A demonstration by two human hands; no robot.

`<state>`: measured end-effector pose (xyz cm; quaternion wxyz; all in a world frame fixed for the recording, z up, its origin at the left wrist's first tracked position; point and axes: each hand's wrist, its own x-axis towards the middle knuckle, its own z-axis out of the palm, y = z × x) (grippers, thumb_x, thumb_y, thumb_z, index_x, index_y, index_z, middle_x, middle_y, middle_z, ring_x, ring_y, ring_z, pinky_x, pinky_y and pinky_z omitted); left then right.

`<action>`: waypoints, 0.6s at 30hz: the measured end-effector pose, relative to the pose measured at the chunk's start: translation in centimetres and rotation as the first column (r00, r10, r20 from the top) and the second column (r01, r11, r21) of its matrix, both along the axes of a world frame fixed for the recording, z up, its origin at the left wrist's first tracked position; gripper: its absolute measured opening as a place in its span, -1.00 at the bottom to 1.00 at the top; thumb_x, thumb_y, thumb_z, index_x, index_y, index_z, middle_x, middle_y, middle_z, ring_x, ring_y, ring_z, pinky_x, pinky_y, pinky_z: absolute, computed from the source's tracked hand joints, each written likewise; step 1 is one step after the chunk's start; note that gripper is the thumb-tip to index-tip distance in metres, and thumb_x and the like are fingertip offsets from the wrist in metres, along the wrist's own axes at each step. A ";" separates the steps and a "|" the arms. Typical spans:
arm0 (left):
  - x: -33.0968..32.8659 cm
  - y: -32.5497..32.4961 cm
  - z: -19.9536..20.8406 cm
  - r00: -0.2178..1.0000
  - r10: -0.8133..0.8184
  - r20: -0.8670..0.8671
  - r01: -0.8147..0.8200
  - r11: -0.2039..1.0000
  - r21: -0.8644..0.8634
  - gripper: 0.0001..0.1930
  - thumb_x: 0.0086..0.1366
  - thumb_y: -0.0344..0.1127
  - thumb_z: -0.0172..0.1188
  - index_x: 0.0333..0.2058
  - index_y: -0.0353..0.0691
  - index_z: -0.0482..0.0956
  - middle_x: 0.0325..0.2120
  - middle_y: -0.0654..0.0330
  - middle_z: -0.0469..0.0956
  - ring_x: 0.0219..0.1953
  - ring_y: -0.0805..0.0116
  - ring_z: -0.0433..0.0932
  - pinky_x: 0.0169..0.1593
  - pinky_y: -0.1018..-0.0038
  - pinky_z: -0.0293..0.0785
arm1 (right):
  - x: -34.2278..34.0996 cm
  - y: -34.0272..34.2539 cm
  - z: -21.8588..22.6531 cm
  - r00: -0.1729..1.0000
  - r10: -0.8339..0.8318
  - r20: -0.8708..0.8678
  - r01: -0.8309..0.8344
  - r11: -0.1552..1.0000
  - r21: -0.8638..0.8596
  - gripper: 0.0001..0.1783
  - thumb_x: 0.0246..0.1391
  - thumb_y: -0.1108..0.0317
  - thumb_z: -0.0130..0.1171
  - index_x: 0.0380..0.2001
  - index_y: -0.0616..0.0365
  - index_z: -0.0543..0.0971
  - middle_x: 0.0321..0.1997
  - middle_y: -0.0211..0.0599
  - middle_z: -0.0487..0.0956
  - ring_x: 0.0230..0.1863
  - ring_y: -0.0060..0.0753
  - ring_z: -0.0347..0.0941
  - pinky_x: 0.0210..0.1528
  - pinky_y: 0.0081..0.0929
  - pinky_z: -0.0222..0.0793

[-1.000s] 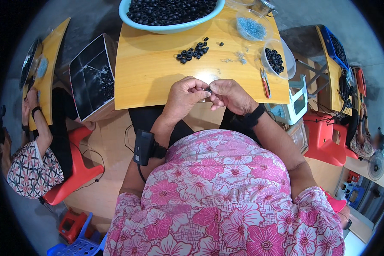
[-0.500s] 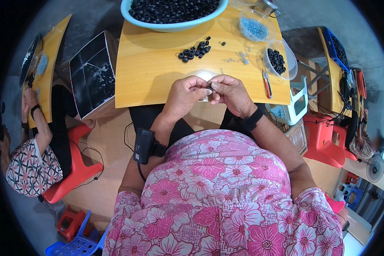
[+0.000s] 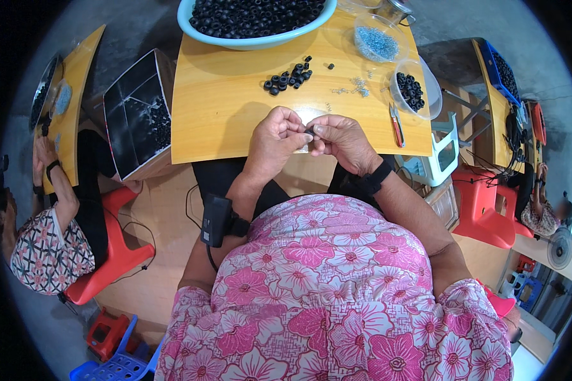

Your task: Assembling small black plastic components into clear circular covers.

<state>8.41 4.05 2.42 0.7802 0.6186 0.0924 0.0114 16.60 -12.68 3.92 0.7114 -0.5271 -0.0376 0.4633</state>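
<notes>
My left hand [image 3: 274, 141] and my right hand [image 3: 347, 142] meet just over the table's near edge, fingers closed and tips almost touching. Between the thumbs and fingertips they pinch a small black part [image 3: 309, 131], mostly covered by the fingers. Beyond the hands lies a loose group of black, ring-like parts [image 3: 288, 80] with a hole through them. Small clear pieces [image 3: 360, 86] are scattered right of that group. Red-handled snips [image 3: 397, 124] rest near the table's right edge.
A light-blue basin [image 3: 254, 43] full of black parts stands at the back. On the right are a tub of bluish clear pieces [image 3: 378, 44] and a tub of black parts [image 3: 410, 92]. Left of the table is a black-lined box [image 3: 133, 114]. Another person [image 3: 51, 247] sits far left.
My left hand has shifted slightly, its fingers lifted a little. Both hands still pinch the small black part, and the view has moved only slightly.
</notes>
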 end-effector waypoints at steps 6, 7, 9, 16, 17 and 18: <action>0.1 0.2 -0.1 1.000 -0.005 0.007 0.005 1.000 -0.029 -0.76 0.16 -0.61 0.21 -0.23 -0.28 0.38 -0.38 0.21 0.53 -0.31 0.56 0.52 -0.23 0.65 0.49 | -0.1 0.1 -0.5 0.998 -0.014 0.060 0.016 0.999 -0.035 -0.80 0.24 0.39 0.05 -0.19 0.29 0.54 -0.48 -0.37 0.53 -0.46 -0.51 0.49 -0.28 -0.52 0.51; 0.1 0.3 -0.2 1.000 -0.012 0.010 0.013 0.999 -0.032 -0.76 0.16 -0.61 0.21 -0.23 -0.28 0.38 -0.37 0.21 0.53 -0.31 0.56 0.53 -0.23 0.65 0.49 | -0.2 0.2 -0.5 0.998 -0.013 0.060 0.015 0.999 -0.035 -0.80 0.24 0.39 0.05 -0.19 0.29 0.54 -0.48 -0.37 0.53 -0.46 -0.51 0.49 -0.28 -0.52 0.51; 0.1 0.4 -0.2 1.000 -0.018 0.012 0.019 0.999 -0.036 -0.76 0.16 -0.61 0.21 -0.23 -0.28 0.39 -0.37 0.21 0.53 -0.31 0.56 0.53 -0.24 0.66 0.49 | -0.4 0.3 -0.6 0.994 -0.029 0.105 0.038 0.996 -0.081 -0.82 0.25 0.41 0.02 -0.20 0.29 0.53 -0.47 -0.36 0.53 -0.47 -0.54 0.47 -0.29 -0.54 0.50; 0.0 0.7 -0.1 0.998 -0.063 -0.013 0.062 0.995 -0.076 -0.77 0.16 -0.59 0.20 -0.22 -0.30 0.40 -0.35 0.23 0.50 -0.31 0.58 0.51 -0.22 0.65 0.49 | -1.1 0.4 -0.5 0.989 -0.042 0.143 0.044 0.999 -0.013 -0.85 0.25 0.41 0.02 -0.21 0.28 0.50 -0.41 -0.39 0.51 -0.47 -0.59 0.43 -0.29 -0.57 0.46; 0.0 0.7 -0.1 0.997 -0.070 -0.016 0.068 0.994 -0.087 -0.77 0.16 -0.58 0.20 -0.21 -0.31 0.41 -0.34 0.23 0.50 -0.31 0.58 0.50 -0.21 0.65 0.48 | -1.2 0.5 -0.5 0.989 -0.049 0.142 0.050 0.999 -0.006 -0.85 0.25 0.42 0.02 -0.21 0.28 0.49 -0.41 -0.38 0.51 -0.47 -0.58 0.43 -0.28 -0.57 0.46; 0.0 0.7 -0.1 0.998 -0.066 -0.016 0.064 0.994 -0.088 -0.77 0.16 -0.58 0.20 -0.21 -0.31 0.41 -0.34 0.23 0.50 -0.31 0.58 0.50 -0.21 0.65 0.48 | -1.2 0.5 -0.4 0.989 -0.054 0.140 0.055 0.998 0.001 -0.85 0.25 0.42 0.02 -0.21 0.28 0.49 -0.41 -0.37 0.52 -0.46 -0.58 0.43 -0.27 -0.56 0.46</action>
